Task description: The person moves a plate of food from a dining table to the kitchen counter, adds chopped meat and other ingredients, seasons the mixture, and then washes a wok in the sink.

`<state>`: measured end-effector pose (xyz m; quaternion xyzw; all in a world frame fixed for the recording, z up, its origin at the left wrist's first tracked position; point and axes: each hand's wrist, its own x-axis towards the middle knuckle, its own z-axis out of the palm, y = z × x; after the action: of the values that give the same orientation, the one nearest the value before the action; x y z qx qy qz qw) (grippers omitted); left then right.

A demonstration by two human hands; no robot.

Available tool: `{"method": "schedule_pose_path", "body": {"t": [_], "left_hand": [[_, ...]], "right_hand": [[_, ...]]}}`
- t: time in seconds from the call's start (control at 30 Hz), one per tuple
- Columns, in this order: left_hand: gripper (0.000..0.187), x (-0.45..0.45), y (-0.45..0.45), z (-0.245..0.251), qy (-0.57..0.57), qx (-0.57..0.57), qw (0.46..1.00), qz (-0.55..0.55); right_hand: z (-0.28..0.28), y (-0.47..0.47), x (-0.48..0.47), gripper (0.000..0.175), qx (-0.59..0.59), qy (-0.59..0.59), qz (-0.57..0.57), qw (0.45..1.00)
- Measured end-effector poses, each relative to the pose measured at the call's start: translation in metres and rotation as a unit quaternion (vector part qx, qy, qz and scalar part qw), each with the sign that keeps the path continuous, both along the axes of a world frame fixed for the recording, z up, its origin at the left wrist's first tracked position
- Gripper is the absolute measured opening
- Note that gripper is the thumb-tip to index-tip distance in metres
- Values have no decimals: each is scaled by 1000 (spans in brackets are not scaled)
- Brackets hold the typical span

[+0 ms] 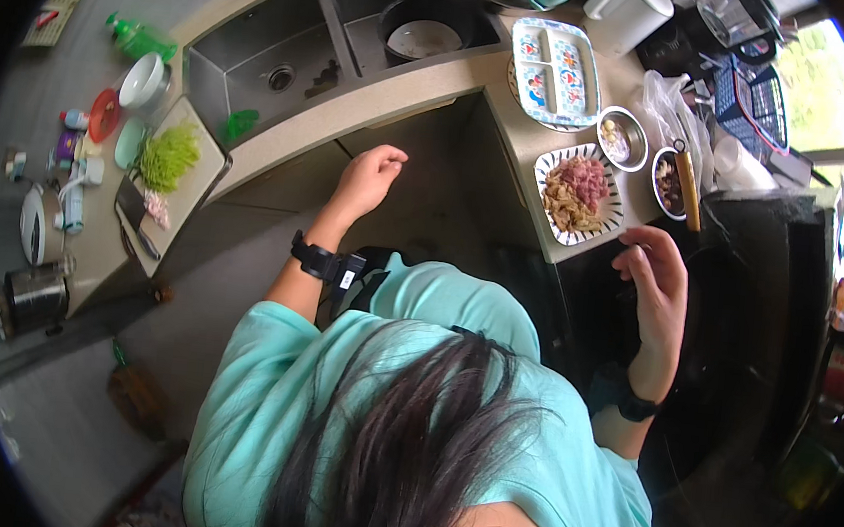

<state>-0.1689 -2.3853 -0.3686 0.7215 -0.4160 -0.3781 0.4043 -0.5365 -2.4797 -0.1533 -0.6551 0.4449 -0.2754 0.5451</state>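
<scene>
My left hand hangs in the air before the sink counter, fingers loosely curled, holding nothing. At the right, my right hand is raised near the counter's corner, thumb and fingers bent and apart, with nothing seen between them. Nearest to it is a striped square dish of raw pink meat and brownish sliced pieces. Behind that dish stands a metal bowl with garlic cloves. A bowl of dark pieces has a wooden handle across its side. A divided cartoon tray lies further back.
A double sink holds a dark basin. On the left counter, a cutting board bears shredded greens, chopped pale pink pieces and a cleaver. A white kettle and blue basket stand at the back right.
</scene>
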Motion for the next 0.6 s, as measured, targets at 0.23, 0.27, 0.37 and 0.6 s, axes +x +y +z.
{"method": "schedule_pose_path", "body": {"t": [0.23, 0.27, 0.37, 0.6], "left_hand": [[18, 23, 108, 12, 47, 21, 994, 101], [19, 27, 117, 13, 61, 39, 991, 116], [17, 35, 130, 12, 86, 35, 982, 165], [17, 70, 70, -7, 93, 35, 990, 104]], "right_hand": [[-141, -104, 74, 28, 293, -108, -38, 949], [-161, -119, 82, 29, 276, -110, -56, 953], [-204, -172, 105, 39, 256, -15, -215, 942], [-222, -226, 121, 86, -32, 407, -294, 865]]}}
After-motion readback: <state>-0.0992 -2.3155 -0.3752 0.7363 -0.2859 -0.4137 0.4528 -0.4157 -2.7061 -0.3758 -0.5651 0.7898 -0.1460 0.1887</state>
